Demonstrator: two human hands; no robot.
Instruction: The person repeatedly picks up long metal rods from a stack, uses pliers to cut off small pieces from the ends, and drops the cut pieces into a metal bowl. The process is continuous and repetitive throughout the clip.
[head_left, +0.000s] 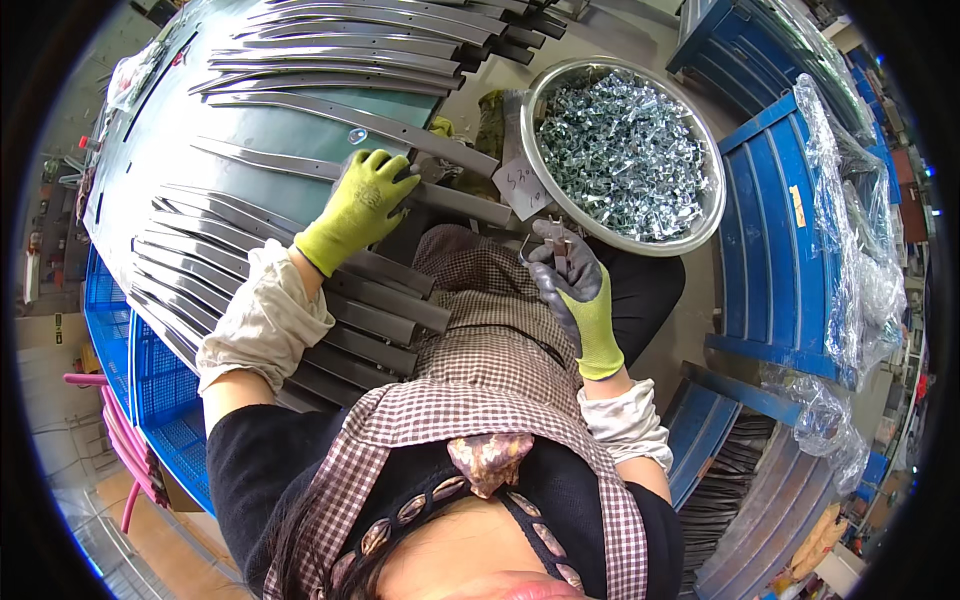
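My left hand (366, 204), in a yellow-green glove with grey coating, grips a long grey metal channel strip (457, 202) from above. One end of that strip sticks out past the table edge over my lap. Another channel strip (450, 154) lies just beyond it. My right hand (574, 289) is palm up over my thigh, its fingers curled round a small metal tool (559, 244) with a notched tip. By its fingertips shows a small bright metal piece (524, 246), probably a clip. A steel basin (527, 124) full of small shiny metal clips (622, 157) stands just beyond the right hand.
Rows of metal strips lie on the green-topped table (285, 124), at the far side (360, 45) and near my left arm (202, 255). A handwritten paper tag (522, 187) hangs by the basin. Blue metal bins (780, 240) with plastic wrap (862, 277) stand right; blue crates (161, 382) left.
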